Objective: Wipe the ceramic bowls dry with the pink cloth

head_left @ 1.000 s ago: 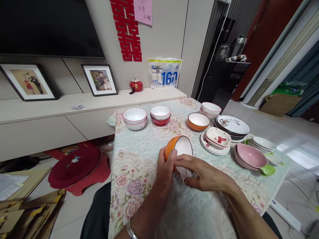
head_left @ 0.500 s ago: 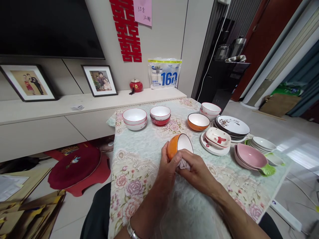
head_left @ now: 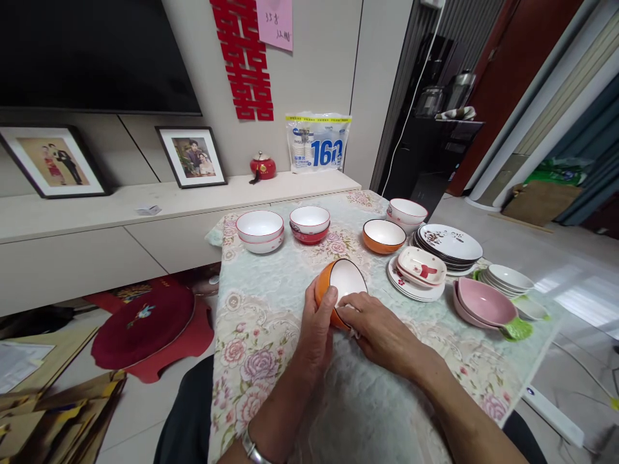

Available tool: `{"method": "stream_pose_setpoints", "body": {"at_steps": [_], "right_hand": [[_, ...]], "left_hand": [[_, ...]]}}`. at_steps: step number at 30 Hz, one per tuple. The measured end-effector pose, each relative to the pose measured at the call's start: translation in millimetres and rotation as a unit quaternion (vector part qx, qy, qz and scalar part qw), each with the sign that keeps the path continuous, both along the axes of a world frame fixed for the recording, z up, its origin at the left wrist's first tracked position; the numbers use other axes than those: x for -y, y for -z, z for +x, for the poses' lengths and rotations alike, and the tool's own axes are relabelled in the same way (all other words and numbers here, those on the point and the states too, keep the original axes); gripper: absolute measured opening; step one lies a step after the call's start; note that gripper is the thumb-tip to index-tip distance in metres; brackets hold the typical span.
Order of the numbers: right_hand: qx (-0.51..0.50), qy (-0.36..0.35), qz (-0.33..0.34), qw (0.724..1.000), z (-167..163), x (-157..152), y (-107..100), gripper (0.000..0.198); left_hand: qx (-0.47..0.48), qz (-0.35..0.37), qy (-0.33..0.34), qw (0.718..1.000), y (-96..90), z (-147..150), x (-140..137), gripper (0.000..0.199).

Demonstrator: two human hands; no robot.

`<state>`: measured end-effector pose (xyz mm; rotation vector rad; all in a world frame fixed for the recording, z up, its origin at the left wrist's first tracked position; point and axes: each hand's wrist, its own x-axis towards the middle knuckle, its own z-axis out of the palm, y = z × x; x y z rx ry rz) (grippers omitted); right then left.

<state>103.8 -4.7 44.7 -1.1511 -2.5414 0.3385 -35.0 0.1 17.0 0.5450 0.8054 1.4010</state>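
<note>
An orange bowl (head_left: 349,278) with a white inside and dark rim is tilted above the table's near middle. My left hand (head_left: 319,312) is closed on its left side, thumb over the rim. My right hand (head_left: 374,322) reaches over the near rim, its fingertips at the white inner wall. From under it peeks a bit of pale cloth (head_left: 355,333), mostly hidden by the fingers. Beyond the hands stands another orange bowl (head_left: 384,243).
Along the table's far side are white bowls (head_left: 261,240) and red-patterned bowls (head_left: 310,236). To the right stand stacked plates (head_left: 451,242), small square dishes (head_left: 420,265), pink bowls (head_left: 486,303) and small white bowls (head_left: 509,277). A floral cloth (head_left: 258,364) covers the table.
My right hand has moved from the bowl's outer near side up over its rim to the inside. The bowl has turned so more of its inside faces me, and most of the cloth is now hidden.
</note>
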Motion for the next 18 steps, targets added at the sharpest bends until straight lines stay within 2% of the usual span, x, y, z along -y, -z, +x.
{"method": "stream_pose_setpoints", "body": {"at_steps": [4, 7, 9, 13, 18], "right_hand": [[-0.113, -0.018, -0.057, 0.992, -9, 2, -3, 0.037], [-0.231, -0.001, -0.091, 0.969, -16, 3, -8, 0.027], [-0.262, -0.01, -0.116, 0.958, -17, 4, -12, 0.028], [-0.17, -0.066, -0.131, 0.974, -9, 2, -13, 0.044], [-0.021, -0.048, -0.036, 0.998, 1, -4, 2, 0.033]], "left_hand": [[0.014, 0.045, 0.034, 0.998, -2.2, 0, 4, 0.062], [0.035, 0.059, 0.042, 0.997, -3.4, 1, 5, 0.068], [0.041, 0.066, 0.035, 0.996, -4.2, 1, 6, 0.071], [0.038, 0.088, 0.012, 0.995, -4.0, 1, 4, 0.063], [0.006, 0.027, -0.017, 0.999, 1.9, 0, 0, 0.063]]}}
